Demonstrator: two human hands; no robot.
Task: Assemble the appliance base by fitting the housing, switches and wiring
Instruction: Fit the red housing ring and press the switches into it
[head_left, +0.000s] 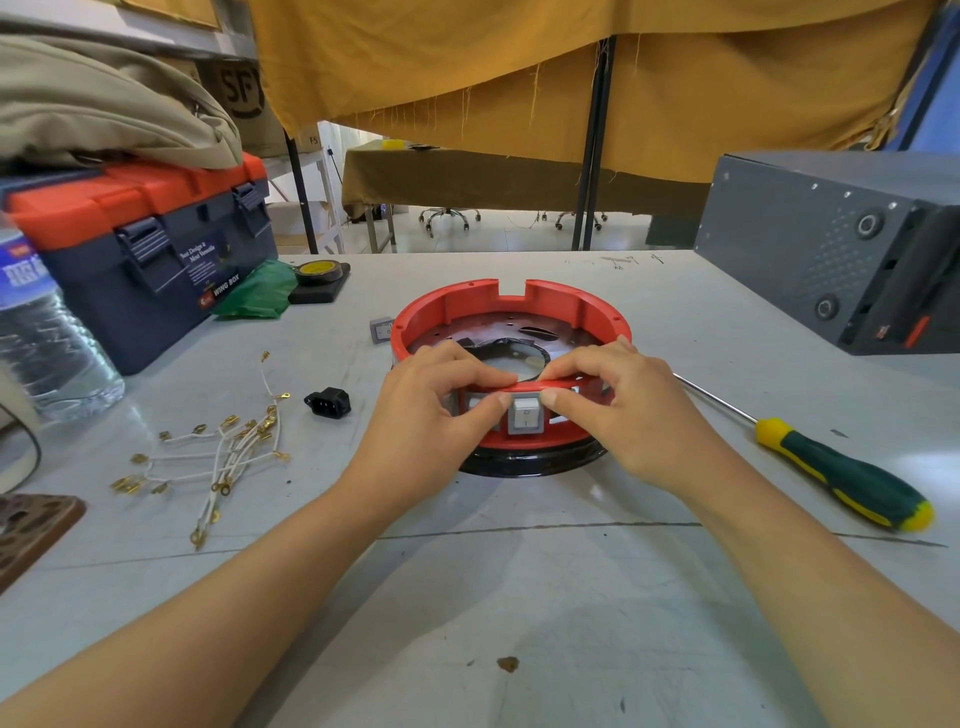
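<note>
1. Two hands at the red housing (511, 306), mid-table (519, 597), as I see it from the head view.
2. My left hand (436, 400) and right hand (618, 400) each curl over the near rim, thumbs pinching the grey rocker switch (525, 414) sitting in the wall.
3. Spare switch (383, 329) lies just left of the housing; wire leads (218, 457) and black socket (328, 402) farther left; screwdriver (841, 473) right.

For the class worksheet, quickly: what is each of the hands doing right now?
Left hand: grips the red housing rim, thumb at the grey switch.
Right hand: grips the same rim, thumb at the switch.
</note>
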